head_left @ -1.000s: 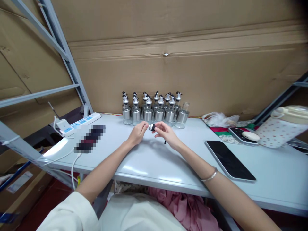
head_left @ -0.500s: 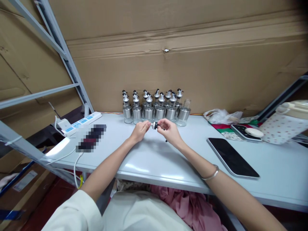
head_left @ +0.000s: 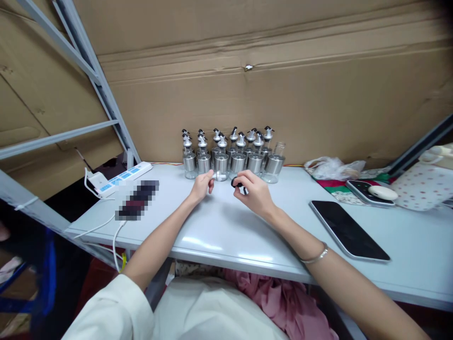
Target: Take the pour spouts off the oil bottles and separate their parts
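Observation:
My left hand [head_left: 202,187] pinches a small silver-white spout piece [head_left: 220,176] that points to the right. Facing it, my right hand [head_left: 255,192] holds a black part [head_left: 235,182] between thumb and fingers. A gap separates the two pieces. Behind my hands stand several glass bottles with steel sleeves [head_left: 221,162], most topped by silver spouts with black levers. At the right end of the front row, one bottle [head_left: 273,165] has a bare glass neck.
On the right lie a large black-screened phone [head_left: 348,229], another device [head_left: 368,192] with a white oval object, and a plastic bag [head_left: 334,168]. A power strip [head_left: 125,177] and a blurred-out object [head_left: 138,200] are on the left. Cardboard [head_left: 212,89] stands behind.
The silver piece and the black part, joined before, are now apart, one in each hand. At the lower left, a dark shape and a blue frame have come into view.

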Motion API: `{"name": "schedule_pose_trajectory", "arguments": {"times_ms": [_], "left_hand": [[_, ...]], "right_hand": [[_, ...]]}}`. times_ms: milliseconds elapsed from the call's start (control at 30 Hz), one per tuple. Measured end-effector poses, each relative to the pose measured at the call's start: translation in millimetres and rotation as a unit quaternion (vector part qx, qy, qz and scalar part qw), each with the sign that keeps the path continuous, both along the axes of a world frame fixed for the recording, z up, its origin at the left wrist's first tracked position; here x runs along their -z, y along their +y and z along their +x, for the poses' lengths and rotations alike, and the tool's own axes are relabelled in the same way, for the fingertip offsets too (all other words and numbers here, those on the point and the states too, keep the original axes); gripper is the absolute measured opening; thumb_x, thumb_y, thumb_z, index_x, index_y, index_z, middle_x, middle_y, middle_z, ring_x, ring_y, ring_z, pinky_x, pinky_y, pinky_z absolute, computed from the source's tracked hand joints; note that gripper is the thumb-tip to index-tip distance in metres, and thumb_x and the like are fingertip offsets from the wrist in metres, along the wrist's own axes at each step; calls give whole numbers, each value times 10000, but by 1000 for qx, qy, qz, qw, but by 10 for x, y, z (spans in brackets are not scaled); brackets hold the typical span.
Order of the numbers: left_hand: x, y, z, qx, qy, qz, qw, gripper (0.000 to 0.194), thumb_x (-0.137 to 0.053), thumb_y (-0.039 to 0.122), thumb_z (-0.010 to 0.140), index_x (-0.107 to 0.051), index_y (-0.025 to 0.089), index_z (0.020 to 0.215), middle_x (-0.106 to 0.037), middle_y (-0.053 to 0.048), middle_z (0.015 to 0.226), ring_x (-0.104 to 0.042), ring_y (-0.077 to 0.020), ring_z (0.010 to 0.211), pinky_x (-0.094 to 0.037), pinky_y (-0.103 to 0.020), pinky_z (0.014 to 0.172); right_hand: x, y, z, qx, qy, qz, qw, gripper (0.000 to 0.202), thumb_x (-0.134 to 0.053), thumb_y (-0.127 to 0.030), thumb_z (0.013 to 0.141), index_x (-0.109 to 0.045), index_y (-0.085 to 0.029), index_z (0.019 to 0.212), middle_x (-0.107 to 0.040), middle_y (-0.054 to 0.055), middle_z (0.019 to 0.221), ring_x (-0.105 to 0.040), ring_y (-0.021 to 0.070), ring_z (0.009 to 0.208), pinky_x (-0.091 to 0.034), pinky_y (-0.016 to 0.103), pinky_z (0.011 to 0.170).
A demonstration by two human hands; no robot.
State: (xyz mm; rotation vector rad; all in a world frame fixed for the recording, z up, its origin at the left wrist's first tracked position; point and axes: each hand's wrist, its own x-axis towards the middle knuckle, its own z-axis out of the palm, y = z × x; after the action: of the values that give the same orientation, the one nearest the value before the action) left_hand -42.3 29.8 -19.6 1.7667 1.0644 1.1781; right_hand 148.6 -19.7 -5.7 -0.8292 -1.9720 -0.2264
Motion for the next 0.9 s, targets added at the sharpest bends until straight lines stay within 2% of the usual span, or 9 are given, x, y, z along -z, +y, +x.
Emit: {"name": "schedule_pose_trajectory", "arguments": {"times_ms": [67, 133, 267, 367, 533, 633, 733, 800, 900], "left_hand": [[6, 38, -84, -27, 17, 21, 999, 475, -281, 521, 903, -400, 187, 588, -444, 22, 473, -431, -106, 471, -375, -260, 581], [26, 55, -130, -33, 84, 63, 994, 420, -305, 467, 913, -429, 181, 632, -480, 15, 558, -459, -115, 541, -375, -259, 614], [100, 42, -86, 9, 239, 129, 962, 306, -344, 365, 921, -512, 173, 751, -566, -16, 724, -519, -152, 709, -388, -277, 707], [150, 44, -45, 41, 293, 143, 945, 250, -366, 321, 917, -546, 166, 840, -597, -47, 836, -537, -176, 809, -405, -294, 767], [195, 104, -105, 48, 306, 157, 938, 219, -384, 295, 912, -560, 164, 905, -612, -71, 924, -539, -201, 901, -406, -325, 839], [220, 138, -147, 49, 305, 155, 939, 199, -408, 287, 903, -564, 165, 918, -613, -73, 943, -541, -204, 914, -412, -331, 843], [246, 156, -161, 49, 305, 155, 938, 177, -430, 271, 891, -566, 164, 931, -608, -71, 950, -541, -200, 919, -419, -324, 842], [254, 157, -162, 47, 310, 156, 937, 168, -432, 251, 885, -568, 162, 931, -598, -70, 945, -540, -199, 916, -419, -324, 841], [242, 143, -161, 46, 316, 154, 935, 171, -425, 233, 879, -570, 158, 930, -578, -70, 940, -540, -196, 894, -423, -324, 832]], "right_hand": [[-15, 1, 35, 13, 18, 5, 1000, 157, -485, -80, 739, -542, -208, 810, -568, 55, 880, -564, 155, 746, -458, 264, 663], [-17, 12, 57, 7, 32, -10, 999, 151, -483, -92, 754, -544, -204, 835, -554, 63, 899, -567, 158, 762, -463, 263, 657], [13, 43, 57, -30, 6, -49, 998, 193, -456, -107, 777, -542, -200, 924, -574, 79, 923, -568, 169, 785, -472, 282, 677], [39, 46, 37, -44, -5, -97, 994, 227, -481, -136, 773, -540, -200, 983, -606, 67, 878, -568, 166, 739, -473, 287, 669], [68, 22, -13, -91, -43, -193, 976, 159, -504, -178, 781, -616, -181, 894, -638, 59, 795, -578, 157, 686, -479, 288, 665], [88, -12, -49, -124, -66, -276, 951, 160, -536, -185, 768, -660, -189, 868, -679, 55, 797, -602, 159, 664, -489, 303, 678], [89, -51, -76, -145, -43, -351, 924, 197, -569, -175, 735, -672, -199, 901, -698, 39, 774, -632, 162, 656, -502, 305, 681], [77, -68, -82, -148, -26, -375, 915, 231, -586, -180, 720, -666, -197, 936, -696, 31, 752, -646, 165, 663, -509, 303, 687], [59, -71, -76, -137, -21, -367, 920, 224, -584, -206, 734, -662, -183, 942, -693, 42, 767, -651, 172, 689, -510, 312, 706]]}}
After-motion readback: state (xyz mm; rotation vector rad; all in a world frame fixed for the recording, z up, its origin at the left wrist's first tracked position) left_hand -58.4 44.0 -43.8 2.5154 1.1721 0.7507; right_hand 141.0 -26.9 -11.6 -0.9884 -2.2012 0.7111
